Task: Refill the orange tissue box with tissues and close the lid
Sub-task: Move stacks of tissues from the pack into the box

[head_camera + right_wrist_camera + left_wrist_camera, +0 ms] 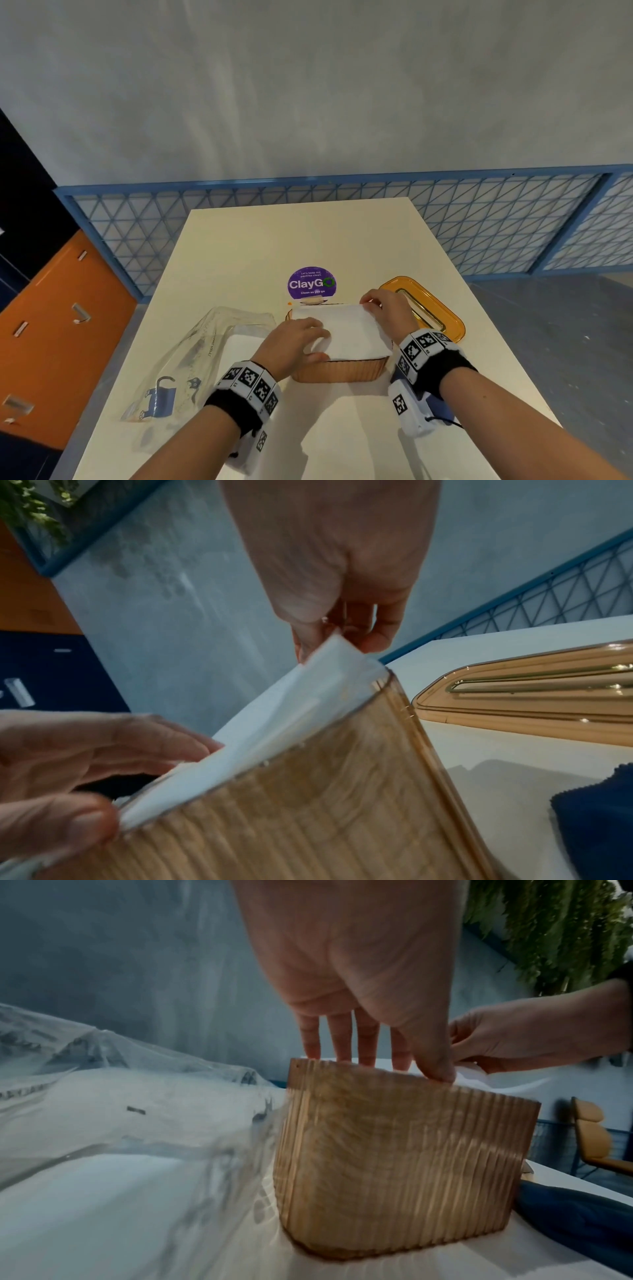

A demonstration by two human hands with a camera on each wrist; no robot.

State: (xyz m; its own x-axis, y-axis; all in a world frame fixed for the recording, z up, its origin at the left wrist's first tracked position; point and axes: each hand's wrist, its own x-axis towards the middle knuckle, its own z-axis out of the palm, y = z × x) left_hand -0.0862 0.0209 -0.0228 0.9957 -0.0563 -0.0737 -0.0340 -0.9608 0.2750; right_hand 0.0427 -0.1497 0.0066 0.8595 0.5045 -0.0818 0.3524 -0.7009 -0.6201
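The ribbed orange tissue box (339,371) stands open on the white table (274,246). A white tissue stack (349,330) sits in its mouth and rises above the rim, tilted in the right wrist view (274,723). My left hand (317,344) holds the stack's near-left end, fingers (339,1039) on top and thumb at the box rim. My right hand (368,303) pinches the stack's far-right corner (337,647). The orange lid (435,308), with its slot, lies flat on the table to the right of the box (534,691).
A crumpled clear plastic wrapper (191,359) lies left of the box. A purple round sticker (311,282) is on the table behind it. A dark blue cloth (596,826) lies near the table's right edge. Orange drawers (65,329) stand to the left.
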